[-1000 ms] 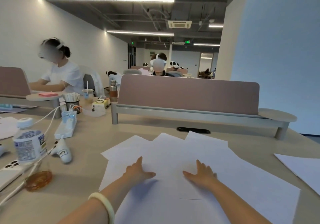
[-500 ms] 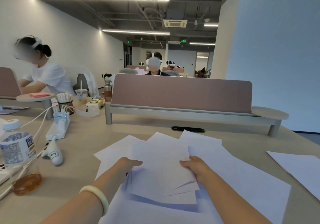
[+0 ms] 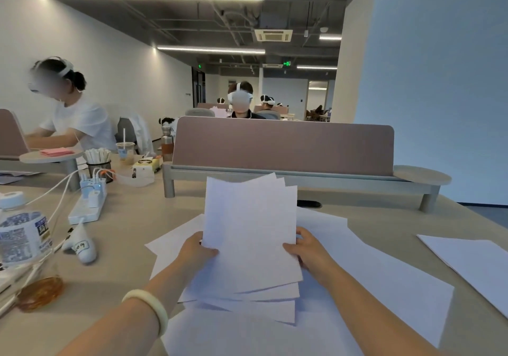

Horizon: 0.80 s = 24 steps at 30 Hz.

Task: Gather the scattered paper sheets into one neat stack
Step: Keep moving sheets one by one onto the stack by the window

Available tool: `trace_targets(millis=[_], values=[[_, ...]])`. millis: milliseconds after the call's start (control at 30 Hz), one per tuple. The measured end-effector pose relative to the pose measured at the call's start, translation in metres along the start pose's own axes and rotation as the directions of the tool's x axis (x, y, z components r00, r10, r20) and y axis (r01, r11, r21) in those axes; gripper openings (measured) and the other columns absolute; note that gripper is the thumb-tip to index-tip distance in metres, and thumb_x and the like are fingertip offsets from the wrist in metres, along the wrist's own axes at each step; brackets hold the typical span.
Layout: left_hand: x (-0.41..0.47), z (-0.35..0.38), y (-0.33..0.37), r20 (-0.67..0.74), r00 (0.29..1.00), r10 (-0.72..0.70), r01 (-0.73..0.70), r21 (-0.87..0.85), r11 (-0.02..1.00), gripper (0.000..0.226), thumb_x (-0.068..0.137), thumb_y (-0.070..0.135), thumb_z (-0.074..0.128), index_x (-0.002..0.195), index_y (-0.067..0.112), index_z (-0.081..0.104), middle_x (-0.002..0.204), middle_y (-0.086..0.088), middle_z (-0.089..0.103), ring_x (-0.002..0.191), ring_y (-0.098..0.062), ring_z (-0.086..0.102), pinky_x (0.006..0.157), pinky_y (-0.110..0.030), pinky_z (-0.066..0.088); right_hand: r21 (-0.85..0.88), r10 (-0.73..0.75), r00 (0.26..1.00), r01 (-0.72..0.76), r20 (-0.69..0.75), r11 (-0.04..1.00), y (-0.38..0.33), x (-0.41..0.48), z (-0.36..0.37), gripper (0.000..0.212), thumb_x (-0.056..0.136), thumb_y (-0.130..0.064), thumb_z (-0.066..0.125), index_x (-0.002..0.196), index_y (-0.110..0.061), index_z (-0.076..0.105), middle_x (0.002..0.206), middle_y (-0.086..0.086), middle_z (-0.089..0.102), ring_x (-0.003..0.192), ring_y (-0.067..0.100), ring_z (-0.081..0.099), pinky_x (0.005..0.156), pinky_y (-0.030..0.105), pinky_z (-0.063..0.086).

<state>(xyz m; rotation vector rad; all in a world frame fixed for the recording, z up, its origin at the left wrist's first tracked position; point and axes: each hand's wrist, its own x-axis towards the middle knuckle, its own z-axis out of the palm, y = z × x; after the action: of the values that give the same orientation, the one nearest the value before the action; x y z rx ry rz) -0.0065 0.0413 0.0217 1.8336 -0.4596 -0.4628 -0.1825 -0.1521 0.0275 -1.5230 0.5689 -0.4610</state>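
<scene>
Sheets of white paper (image 3: 248,234), several fanned unevenly, stand tilted up off the tabletop (image 3: 129,245), pinched at their side edges. The left hand (image 3: 196,252) grips the left edge, thumb in front; the right hand (image 3: 308,248) clasps the right edge likewise. More sheets (image 3: 357,278) lie spread flat underneath and beside them. One separate sheet (image 3: 472,262) lies well apart at the right.
</scene>
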Motion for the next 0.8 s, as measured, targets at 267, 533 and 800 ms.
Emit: trace_targets(millis=[267,533,800], values=[[-0.004,-0.044,0.013,0.152,0.983,0.101,-0.088,-0.087,0.992,0.038,0.071,0.005,0.074,0.107,0.004,0.061,0.105,-0.011,0.068,0.082,-0.024,0.066,0.074,-0.033,0.049,-0.871,0.219,0.975,-0.076,0.037,0.485,0.019,-0.049,-0.052,0.114,0.063,-0.074,0.060,0.151,-0.018,0.012,0.158,-0.001,0.013,0.146,0.021,0.014,0.117,0.034,0.018],[-0.020,-0.043,-0.014,0.465,0.882,-0.083,-0.166,0.471,0.867,0.042,0.068,0.019,0.070,0.109,0.020,0.059,0.114,0.003,0.062,0.106,-0.017,0.059,0.095,-0.028,0.046,-0.800,-0.037,0.993,-0.069,-0.113,0.596,0.041,-0.047,-0.054,0.074,0.089,-0.038,0.058,0.149,-0.017,0.020,0.155,0.002,0.023,0.142,0.019,0.026,0.116,0.031,0.024],[-0.031,-0.005,0.000,0.360,0.926,-0.115,-0.268,0.841,0.470,0.064,0.081,0.031,0.067,0.134,0.013,0.037,0.129,-0.006,0.044,0.116,-0.026,0.050,0.091,-0.033,0.045,-0.863,0.152,0.904,-0.427,-0.400,0.271,0.021,-0.048,-0.077,0.072,0.085,-0.055,0.049,0.142,-0.018,0.027,0.143,0.008,0.032,0.134,0.030,0.030,0.108,0.039,0.034]])
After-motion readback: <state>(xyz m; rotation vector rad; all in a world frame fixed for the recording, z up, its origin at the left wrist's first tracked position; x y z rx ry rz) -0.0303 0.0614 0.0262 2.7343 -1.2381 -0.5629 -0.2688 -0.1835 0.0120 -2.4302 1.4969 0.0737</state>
